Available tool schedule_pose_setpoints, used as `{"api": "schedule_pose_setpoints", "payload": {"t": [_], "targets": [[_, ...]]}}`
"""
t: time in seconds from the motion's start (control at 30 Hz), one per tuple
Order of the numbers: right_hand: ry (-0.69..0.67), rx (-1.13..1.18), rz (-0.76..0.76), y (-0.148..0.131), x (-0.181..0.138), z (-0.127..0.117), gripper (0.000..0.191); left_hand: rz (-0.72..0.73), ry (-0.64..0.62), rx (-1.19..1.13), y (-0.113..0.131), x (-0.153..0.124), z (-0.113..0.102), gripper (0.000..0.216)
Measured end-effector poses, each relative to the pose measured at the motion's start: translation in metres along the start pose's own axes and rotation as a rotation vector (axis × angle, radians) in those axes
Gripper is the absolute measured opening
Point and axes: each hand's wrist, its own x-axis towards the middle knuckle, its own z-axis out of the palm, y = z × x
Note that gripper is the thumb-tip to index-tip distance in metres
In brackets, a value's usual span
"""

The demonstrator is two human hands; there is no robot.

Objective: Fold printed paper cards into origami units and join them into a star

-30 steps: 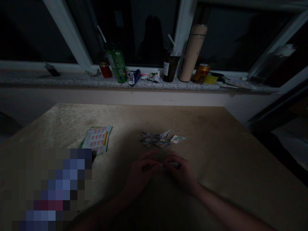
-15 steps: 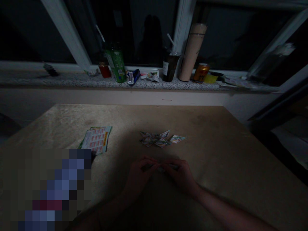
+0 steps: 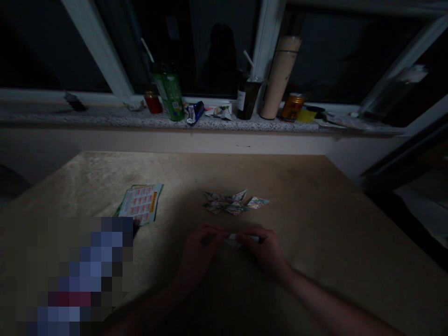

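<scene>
Low over the table, a small piece of folded paper (image 3: 232, 241) is pinched between my two hands. My left hand (image 3: 202, 247) has its thumb and fingers closed on the paper's left end. On its right part, my right hand (image 3: 263, 243) grips with thumb and fingertips, which cover much of it. Just beyond the hands lie several folded paper pieces (image 3: 226, 203) with a colourful print, pointed and grouped close together. One more folded piece (image 3: 258, 202) sits at their right.
A stack of printed cards (image 3: 140, 203) lies at the left of the table (image 3: 297, 186). Along the stone windowsill (image 3: 210, 123) stand a green bottle (image 3: 170, 95), a dark cup (image 3: 248, 98) with a straw, a tall flask (image 3: 280, 79) and an orange can (image 3: 292, 107). The lower left is pixelated.
My fingertips have drawn slightly apart, the left hand shifting a little left and the right a little right. More of the folded paper shows between them.
</scene>
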Motion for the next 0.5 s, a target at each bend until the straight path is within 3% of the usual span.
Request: {"api": "schedule_pose_setpoints", "payload": {"t": [0.17, 0.3, 0.5], "targets": [[0.004, 0.004, -0.026, 0.0, 0.0003, -0.0016, 0.013, 0.033, -0.055, -0.019, 0.0014, -0.0007, 0.0015, 0.007], [0.004, 0.005, -0.028, -0.0003, -0.0004, -0.001, 0.013, -0.034, -0.123, -0.028, 0.0033, -0.0005, 0.0013, 0.009], [0.012, 0.089, 0.022, 0.0039, 0.0006, -0.0013, 0.018, -0.081, -0.057, -0.063, 0.0054, 0.0005, -0.0023, 0.01]]}}
